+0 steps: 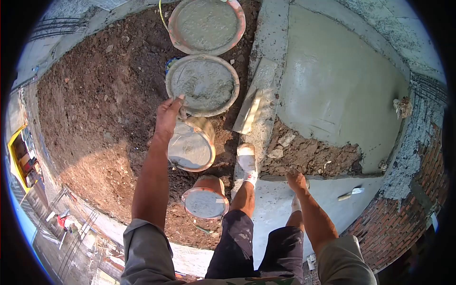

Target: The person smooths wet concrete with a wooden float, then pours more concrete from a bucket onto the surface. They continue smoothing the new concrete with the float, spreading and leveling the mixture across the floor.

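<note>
Just forward-right of your left hand [167,118], the nearer one, sits a mortar-filled bucket [235,85], rim at its fingertips; can't tell whether it or your right hand [297,181] grips anything.

Top bucket [206,24] cut off above, distant red shape [61,221] too small to tell
</note>
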{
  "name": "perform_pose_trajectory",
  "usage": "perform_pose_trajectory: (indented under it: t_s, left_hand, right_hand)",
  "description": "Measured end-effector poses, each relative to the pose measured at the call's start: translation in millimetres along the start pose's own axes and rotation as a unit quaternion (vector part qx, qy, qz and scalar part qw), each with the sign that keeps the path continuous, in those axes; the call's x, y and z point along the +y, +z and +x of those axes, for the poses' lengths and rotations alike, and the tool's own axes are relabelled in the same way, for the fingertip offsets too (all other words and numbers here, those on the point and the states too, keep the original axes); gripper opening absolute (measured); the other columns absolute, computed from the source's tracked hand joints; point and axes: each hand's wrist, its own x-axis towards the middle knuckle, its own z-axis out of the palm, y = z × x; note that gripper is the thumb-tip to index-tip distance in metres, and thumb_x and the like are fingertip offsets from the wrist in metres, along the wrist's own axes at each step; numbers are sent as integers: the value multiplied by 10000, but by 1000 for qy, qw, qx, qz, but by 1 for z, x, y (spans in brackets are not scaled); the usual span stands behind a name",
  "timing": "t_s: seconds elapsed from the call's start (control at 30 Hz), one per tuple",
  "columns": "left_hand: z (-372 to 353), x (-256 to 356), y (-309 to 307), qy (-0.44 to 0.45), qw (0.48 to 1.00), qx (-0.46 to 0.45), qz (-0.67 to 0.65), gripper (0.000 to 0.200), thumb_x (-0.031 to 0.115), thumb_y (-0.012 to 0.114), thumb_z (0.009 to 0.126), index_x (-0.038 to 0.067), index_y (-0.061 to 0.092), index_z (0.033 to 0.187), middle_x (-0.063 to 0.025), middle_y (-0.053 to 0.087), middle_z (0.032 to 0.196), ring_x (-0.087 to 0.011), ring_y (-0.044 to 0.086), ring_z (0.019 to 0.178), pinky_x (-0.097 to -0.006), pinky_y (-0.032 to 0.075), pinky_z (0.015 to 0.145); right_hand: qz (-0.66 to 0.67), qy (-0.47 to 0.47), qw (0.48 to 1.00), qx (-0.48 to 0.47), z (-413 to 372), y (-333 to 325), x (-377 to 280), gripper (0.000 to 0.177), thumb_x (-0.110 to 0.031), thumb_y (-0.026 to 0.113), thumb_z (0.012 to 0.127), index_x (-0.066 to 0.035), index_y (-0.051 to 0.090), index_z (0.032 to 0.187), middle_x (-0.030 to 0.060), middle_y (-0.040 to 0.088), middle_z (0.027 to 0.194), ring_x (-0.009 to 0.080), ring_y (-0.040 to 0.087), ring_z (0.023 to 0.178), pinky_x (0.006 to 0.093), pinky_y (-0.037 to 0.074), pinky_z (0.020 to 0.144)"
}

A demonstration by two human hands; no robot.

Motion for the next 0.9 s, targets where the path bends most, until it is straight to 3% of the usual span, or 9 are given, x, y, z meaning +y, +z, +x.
perform_pose_trajectory:
  t_s: [0.13, 0.2, 0.37, 0.43, 0.53, 0.67, 0.77, 0.8, 0.9]
  left_hand:
    - [-8, 16, 46, -5, 996, -4, 87, 295, 293, 656, 912, 33, 688, 777, 7, 577, 660, -83, 467, 583, -269, 396, 571]
    - [-11, 25, 42, -39, 995, 61, 71, 336, 317, 649, 906, 5, 680, 786, -2, 563, 657, -102, 458, 610, -283, 395, 595]
    - [-10, 52, 42, -38, 976, 126, 171, 421, 368, 632, 885, -50, 659, 835, -71, 592, 715, -168, 505, 678, -338, 425, 669]
    - [-25, 66, 59, -45, 976, 132, 165, 444, 379, 628, 879, -64, 649, 851, -101, 605, 752, -188, 520, 700, -351, 432, 692]
    - [-64, 116, 64, -51, 978, 112, 169, 417, 385, 626, 872, -31, 638, 839, -70, 570, 725, -187, 496, 631, -363, 414, 606]
    - [-157, 164, 67, -29, 982, 72, 174, 293, 357, 620, 896, 81, 633, 799, 3, 509, 602, -110, 420, 476, -300, 326, 458]
    - [-225, 163, 74, -21, 986, 22, 163, 305, 367, 663, 874, 80, 615, 784, 31, 430, 529, -93, 407, 466, -267, 311, 429]
    - [-235, 160, 75, -15, 984, -3, 179, 307, 366, 666, 873, 82, 606, 774, 32, 426, 525, -91, 405, 466, -268, 309, 432]
    - [-291, 153, 122, 28, 981, -30, 189, 411, 404, 605, 901, 48, 610, 697, -4, 431, 506, -116, 412, 465, -288, 270, 454]
  right_hand:
    - [-149, -207, 967, 17, -24, 3, 27, 128, -274, 611, 883, -192, 674, 959, 116, 648, 960, 336, 652, 841, 430, 541, 720]
    - [-47, -170, 984, -16, -41, 4, 32, 109, -261, 607, 890, -181, 666, 934, 105, 643, 933, 323, 649, 816, 427, 543, 699]
    - [-133, -297, 945, 42, -80, -4, 68, 199, -224, 606, 868, -61, 659, 968, 100, 669, 852, 206, 654, 770, 336, 530, 639]
    - [96, -66, 993, -14, -124, -41, 46, 192, -234, 602, 870, -74, 667, 954, 100, 683, 853, 219, 661, 767, 349, 541, 670]
    - [153, -28, 988, 22, -190, -98, 17, 233, -252, 606, 866, -32, 658, 923, 108, 678, 823, 219, 656, 724, 353, 532, 672]
    - [88, -81, 992, 25, -188, -79, 97, 312, -302, 603, 894, 9, 631, 895, 107, 665, 772, 204, 641, 683, 356, 507, 650]
    - [136, -10, 990, 19, -182, -86, 32, 398, -383, 588, 928, 13, 613, 901, 108, 657, 749, 207, 639, 691, 361, 503, 678]
    - [149, 6, 989, -17, -183, -95, -1, 492, -483, 517, 933, -8, 607, 1030, 256, 650, 1053, 444, 591, 1041, 486, 476, 886]
    - [210, -17, 977, 5, -172, -105, -73, 630, -504, 492, 930, 0, 511, 1307, 285, 547, 1290, 413, 498, 1241, 447, 397, 1042]
